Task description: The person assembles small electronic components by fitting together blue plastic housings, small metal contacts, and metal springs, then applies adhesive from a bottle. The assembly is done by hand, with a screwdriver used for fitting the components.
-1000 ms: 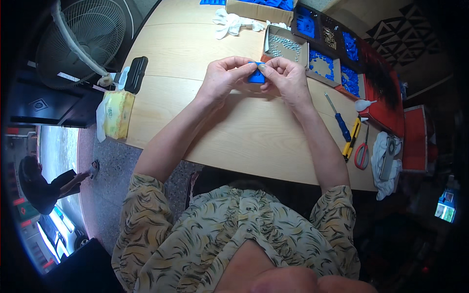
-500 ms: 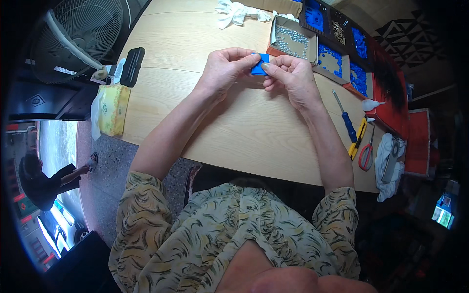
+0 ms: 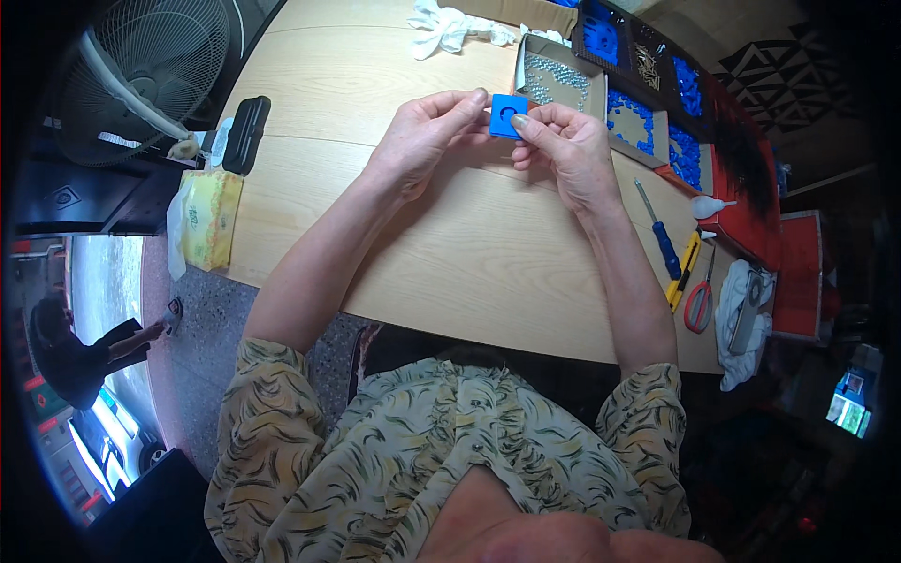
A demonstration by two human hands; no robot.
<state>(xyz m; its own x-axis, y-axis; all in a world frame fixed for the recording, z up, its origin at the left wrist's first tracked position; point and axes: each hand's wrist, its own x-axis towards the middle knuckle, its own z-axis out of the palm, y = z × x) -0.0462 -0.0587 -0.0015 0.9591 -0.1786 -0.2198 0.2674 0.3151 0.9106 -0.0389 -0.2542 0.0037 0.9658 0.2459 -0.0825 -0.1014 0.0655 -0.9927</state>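
Note:
A small blue, roughly square plastic piece (image 3: 504, 105) with a dark curved cut-out in its face is held over the table between my hands. My right hand (image 3: 567, 150) pinches its lower right corner, thumb on the face and fingers behind. My left hand (image 3: 427, 136) is closed at the piece's left edge, its thumb off the face and its other fingers reaching partly behind. Those left fingertips are partly hidden. Just beyond the right hand is an open cardboard box of small shiny metal parts (image 3: 554, 84), beside boxes of small blue parts (image 3: 631, 122).
A blue-handled screwdriver (image 3: 666, 249), a yellow cutter (image 3: 687, 267) and red-handled scissors (image 3: 698, 305) lie right of my forearm, near a white cloth (image 3: 741, 328). At left are a tissue pack (image 3: 211, 220), a black case (image 3: 248, 136) and a fan (image 3: 155, 75). White gloves (image 3: 449, 28) lie at the back.
The blue piece has turned so its face with the cut-out shows more fully. My left thumb has come off it; my right thumb still presses it.

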